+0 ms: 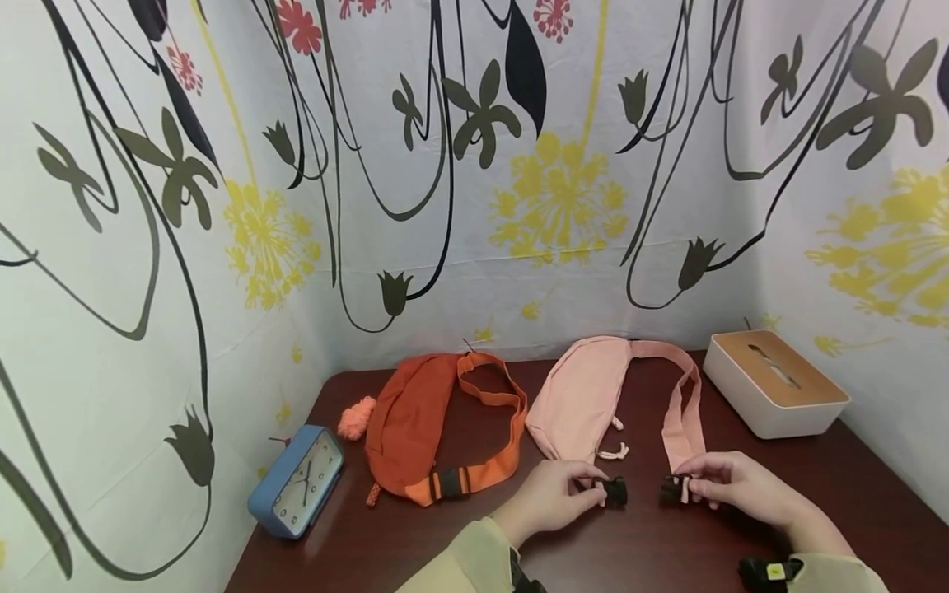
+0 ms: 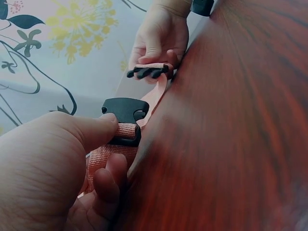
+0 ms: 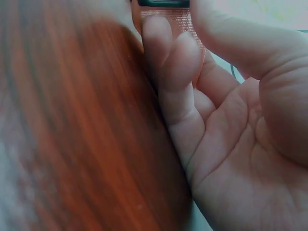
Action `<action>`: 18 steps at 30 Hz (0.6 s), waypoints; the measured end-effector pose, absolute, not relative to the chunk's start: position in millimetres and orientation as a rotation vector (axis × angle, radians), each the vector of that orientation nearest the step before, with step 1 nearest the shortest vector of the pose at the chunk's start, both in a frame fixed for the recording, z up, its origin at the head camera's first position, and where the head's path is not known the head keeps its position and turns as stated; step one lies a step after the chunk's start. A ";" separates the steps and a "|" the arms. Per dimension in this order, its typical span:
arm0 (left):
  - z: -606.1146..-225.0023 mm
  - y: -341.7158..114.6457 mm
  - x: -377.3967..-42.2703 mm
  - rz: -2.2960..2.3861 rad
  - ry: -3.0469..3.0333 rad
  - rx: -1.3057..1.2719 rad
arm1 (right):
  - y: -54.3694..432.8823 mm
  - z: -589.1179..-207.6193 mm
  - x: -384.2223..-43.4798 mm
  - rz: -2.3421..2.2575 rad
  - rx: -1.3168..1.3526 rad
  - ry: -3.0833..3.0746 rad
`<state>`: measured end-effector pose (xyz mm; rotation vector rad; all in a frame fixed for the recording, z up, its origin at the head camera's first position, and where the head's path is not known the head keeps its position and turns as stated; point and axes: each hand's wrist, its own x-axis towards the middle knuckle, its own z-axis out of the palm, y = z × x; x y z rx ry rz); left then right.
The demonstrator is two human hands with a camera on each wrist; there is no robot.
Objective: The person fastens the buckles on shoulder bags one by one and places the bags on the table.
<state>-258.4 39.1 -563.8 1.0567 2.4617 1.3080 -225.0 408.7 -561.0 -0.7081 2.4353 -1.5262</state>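
A pink waist bag [image 1: 582, 395] lies on the dark table, its strap [image 1: 678, 395] curving round to the right. My left hand [image 1: 552, 498] pinches the black socket half of its buckle [image 2: 125, 110] where the pink webbing threads through. Across a small gap, my right hand [image 1: 741, 486] grips the pronged half of the buckle [image 2: 149, 72] by its webbing. The two halves are apart and face each other. In the right wrist view only an edge of black plastic [image 3: 163, 3] shows above the fingers of my right hand [image 3: 226, 110].
Left of the pink bag lies a red-orange waist bag [image 1: 415, 420] with its buckle [image 1: 450, 483] fastened. A blue clock [image 1: 296, 482] and a coral yarn bundle [image 1: 357, 418] are farther left. A white tissue box [image 1: 774, 383] with a wooden lid stands at the back right.
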 end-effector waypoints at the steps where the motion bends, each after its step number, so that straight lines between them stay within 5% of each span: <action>1: -563.9 39.4 -258.2 1.312 2.463 1.053 | 408.0 -560.7 -224.7 -1.532 -0.698 2.437; 18: -564.5 40.3 -257.6 1.339 2.473 1.017 | 383.4 -561.9 -226.9 -1.595 -0.555 2.533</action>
